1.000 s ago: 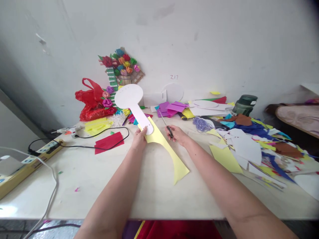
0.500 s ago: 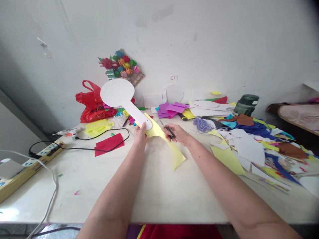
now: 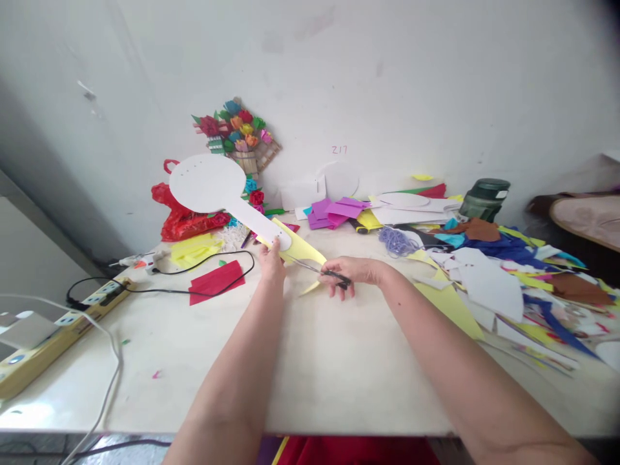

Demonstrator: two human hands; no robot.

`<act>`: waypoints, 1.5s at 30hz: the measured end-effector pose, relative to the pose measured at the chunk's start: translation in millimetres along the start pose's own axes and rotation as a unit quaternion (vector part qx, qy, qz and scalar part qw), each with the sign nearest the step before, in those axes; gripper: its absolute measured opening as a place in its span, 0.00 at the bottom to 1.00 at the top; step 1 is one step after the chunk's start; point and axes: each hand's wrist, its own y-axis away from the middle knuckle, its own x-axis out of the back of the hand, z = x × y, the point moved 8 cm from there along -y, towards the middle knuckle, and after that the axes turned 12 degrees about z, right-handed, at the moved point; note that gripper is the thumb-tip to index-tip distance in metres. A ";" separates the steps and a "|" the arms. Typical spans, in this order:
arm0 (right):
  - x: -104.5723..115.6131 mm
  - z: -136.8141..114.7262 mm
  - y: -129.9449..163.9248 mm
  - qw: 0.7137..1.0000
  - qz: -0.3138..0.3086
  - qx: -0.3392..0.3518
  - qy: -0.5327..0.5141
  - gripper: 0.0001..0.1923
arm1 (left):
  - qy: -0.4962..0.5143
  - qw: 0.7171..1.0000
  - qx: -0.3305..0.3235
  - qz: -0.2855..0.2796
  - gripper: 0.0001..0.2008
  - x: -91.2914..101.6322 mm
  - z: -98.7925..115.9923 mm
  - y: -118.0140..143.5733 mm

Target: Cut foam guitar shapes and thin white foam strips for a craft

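While the left hand (image 3: 272,259) is clamping 2 pieces, the white paddle-shaped cutout (image 3: 208,184) is reaching beyond it, its long axis slanting from the narrow end at the thumb to the round end, far and left. The yellow sheet (image 3: 301,245) is showing under that narrow end, running rightward toward the right hand (image 3: 356,271), which is gripping black-handled scissors (image 3: 341,280), blades pointing left toward the left hand.

Power strip (image 3: 68,334), desk's (image 3: 358,374) left edge, cropped by frame; red bag (image 3: 180,227), partly behind white cutout (image 3: 208,183); yellow sheet (image 3: 304,246), partly behind right hand (image 3: 352,271).
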 end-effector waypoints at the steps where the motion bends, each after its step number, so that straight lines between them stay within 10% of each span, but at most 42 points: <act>1: 7.1 3.1 -0.3 1.000 0.023 -0.004 0.014 0.21 | -0.002 1.000 0.001 0.002 0.12 1.3 0.6 0.3; 11: 47.5 -18.1 -0.1 0.950 0.238 0.146 -0.142 0.20 | -0.012 1.000 0.009 0.023 0.14 13.6 -3.5 -3.7; 19: 77.8 -49.8 38.4 0.812 0.551 0.194 0.005 0.19 | -0.021 0.999 0.021 0.020 0.16 12.5 -2.6 1.6; 26: -5.0 -12.9 -13.7 0.926 0.327 0.071 -0.176 0.18 | -0.004 0.997 0.016 0.072 0.13 17.8 2.5 -3.6; 30: -49.7 2.9 -22.1 0.934 0.253 -0.022 -0.253 0.22 | 0.007 0.997 -0.001 0.082 0.13 18.4 14.4 -4.9; 45: -12.6 44.5 -22.1 0.854 0.289 -0.173 -0.396 0.23 | 0.057 0.994 0.024 0.087 0.13 12.8 19.1 -7.2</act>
